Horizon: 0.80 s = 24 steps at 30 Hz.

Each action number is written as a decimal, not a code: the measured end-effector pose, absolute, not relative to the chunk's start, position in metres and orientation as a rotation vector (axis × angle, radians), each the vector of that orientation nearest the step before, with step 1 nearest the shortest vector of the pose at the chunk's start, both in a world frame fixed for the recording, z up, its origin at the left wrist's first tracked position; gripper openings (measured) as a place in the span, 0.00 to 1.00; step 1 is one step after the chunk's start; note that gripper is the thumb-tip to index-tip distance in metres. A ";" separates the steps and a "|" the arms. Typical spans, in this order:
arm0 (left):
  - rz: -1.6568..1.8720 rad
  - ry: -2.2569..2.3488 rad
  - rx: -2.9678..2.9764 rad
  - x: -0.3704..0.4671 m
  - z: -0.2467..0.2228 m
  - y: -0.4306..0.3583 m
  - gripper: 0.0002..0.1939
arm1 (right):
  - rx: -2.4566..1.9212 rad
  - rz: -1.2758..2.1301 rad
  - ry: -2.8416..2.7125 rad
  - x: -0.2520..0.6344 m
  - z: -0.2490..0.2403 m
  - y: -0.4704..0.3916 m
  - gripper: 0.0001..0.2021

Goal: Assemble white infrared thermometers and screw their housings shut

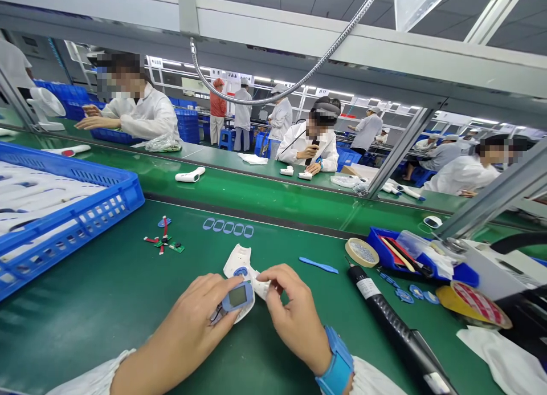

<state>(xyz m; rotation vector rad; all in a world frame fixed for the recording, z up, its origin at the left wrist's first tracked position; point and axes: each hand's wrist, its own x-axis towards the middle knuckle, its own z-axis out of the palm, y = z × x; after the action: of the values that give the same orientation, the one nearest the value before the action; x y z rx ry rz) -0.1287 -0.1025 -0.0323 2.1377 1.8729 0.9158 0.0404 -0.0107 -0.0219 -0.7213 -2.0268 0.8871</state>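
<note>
A small display module with a blue frame (237, 296) is held between the thumb and fingers of my left hand (200, 306). Behind and under it lies a white curved plastic housing (237, 260), with a round blue part inside its upper portion. My right hand (290, 304), a blue band at its wrist, has thumb and index finger bent close together at the housing's right-hand piece. Whatever is between those fingertips is too small to make out.
A blue crate (128, 198) of white housings stands left. Several blue rings (228, 227), wired boards (164, 244) and a blue stick (318, 265) lie ahead. An electric screwdriver (393, 321), a tape roll (362, 252) and a tool tray (465, 275) are right. Co-workers sit beyond the conveyor.
</note>
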 end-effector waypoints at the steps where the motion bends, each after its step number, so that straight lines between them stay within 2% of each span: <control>1: 0.918 1.879 2.140 -0.129 -0.032 -0.103 0.16 | -0.717 0.882 -2.001 0.042 -0.021 -0.010 0.12; 4: 0.923 1.903 2.131 -0.131 -0.032 -0.104 0.16 | -0.745 0.951 -1.999 0.048 -0.019 -0.007 0.13; 8: 0.935 1.924 2.087 -0.132 -0.031 -0.105 0.16 | -0.829 0.991 -2.007 0.051 -0.019 -0.004 0.20; 12: 0.973 1.954 2.023 -0.132 -0.029 -0.106 0.15 | -0.844 0.942 -1.983 0.049 -0.020 -0.004 0.08; 16: 1.006 1.957 1.881 -0.132 -0.025 -0.109 0.13 | -0.851 1.047 -1.983 0.047 -0.019 -0.007 0.14; 21: 1.005 1.915 1.826 -0.126 -0.023 -0.110 0.13 | -0.686 1.066 -2.008 0.038 -0.017 -0.013 0.07; 24: 1.021 1.901 1.889 -0.123 -0.024 -0.109 0.13 | -0.676 1.059 -2.013 0.033 -0.019 -0.017 0.08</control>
<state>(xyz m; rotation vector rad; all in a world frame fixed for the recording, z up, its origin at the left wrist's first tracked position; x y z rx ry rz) -0.1231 -0.1085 -0.0243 1.8890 1.9010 1.0210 0.0334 -0.0175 -0.0187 -0.6757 -2.0129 1.0589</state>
